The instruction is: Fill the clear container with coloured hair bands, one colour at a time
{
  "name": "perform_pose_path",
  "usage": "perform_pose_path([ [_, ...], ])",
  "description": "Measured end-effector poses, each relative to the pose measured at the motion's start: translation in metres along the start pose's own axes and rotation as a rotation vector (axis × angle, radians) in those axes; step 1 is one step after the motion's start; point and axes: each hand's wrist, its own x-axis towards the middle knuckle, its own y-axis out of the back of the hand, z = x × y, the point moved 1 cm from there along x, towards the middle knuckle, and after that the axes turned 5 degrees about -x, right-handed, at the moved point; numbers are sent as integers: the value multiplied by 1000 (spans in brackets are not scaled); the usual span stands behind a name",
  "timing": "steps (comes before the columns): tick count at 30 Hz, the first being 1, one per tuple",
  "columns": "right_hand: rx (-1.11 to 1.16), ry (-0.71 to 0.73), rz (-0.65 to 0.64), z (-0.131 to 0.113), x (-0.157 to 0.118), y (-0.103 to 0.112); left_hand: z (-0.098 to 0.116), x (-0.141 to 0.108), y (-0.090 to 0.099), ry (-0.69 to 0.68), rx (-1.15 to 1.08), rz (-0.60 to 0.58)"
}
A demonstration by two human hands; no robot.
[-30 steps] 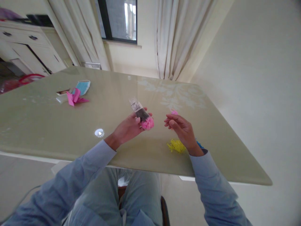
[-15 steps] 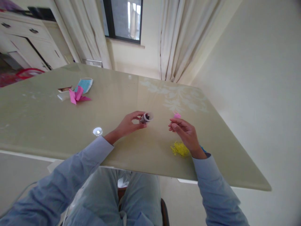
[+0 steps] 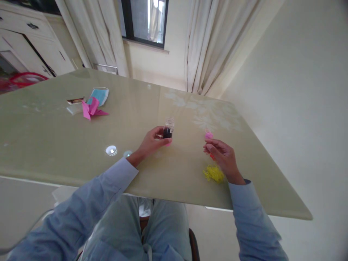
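Observation:
My left hand (image 3: 153,142) is closed around a small clear jar (image 3: 169,122), which stands roughly upright with its mouth at the top. Dark contents fill its lower part, and a bit of pink shows at its base below my thumb. My right hand (image 3: 220,152) has its fingertips pinched together over the table; I cannot make out anything between them. Just beyond the fingertips lies a small pink bundle (image 3: 208,134). Something red (image 3: 212,157) shows partly under the hand. A pile of thin yellow bands or strands (image 3: 213,174) lies nearer me, beside my right wrist.
On the far left of the glossy table (image 3: 130,108) lie a pink folded-paper piece (image 3: 92,108), a blue face mask (image 3: 100,95) and a small printed strip (image 3: 75,100). Round light reflections (image 3: 111,150) show near my left forearm. The table's front edge runs above my lap.
The jar has turned from tilted, mouth to the right, to roughly upright in my left hand. My right hand stays pinched near the pink bundle. The whole view has shifted slightly.

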Motion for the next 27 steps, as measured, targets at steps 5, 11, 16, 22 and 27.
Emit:
perform_pose_path([
  [5, -2, -16, 114, 0, 0, 7, -2, -2, -1, -52, 75, -29],
  [11, -70, 15, 115, -21, -11, 25, 0, -4, -1, -26, 60, -28],
  [16, -213, 40, 77, -38, -16, 55, 3, -7, -2, 0, 83, -82],
  [22, -606, -2, 17, -22, -12, 97, 1, -8, -1, 25, 150, -70],
  [27, -934, -67, -88, -11, -31, 117, 0, -9, 0, 28, 170, -59],
])
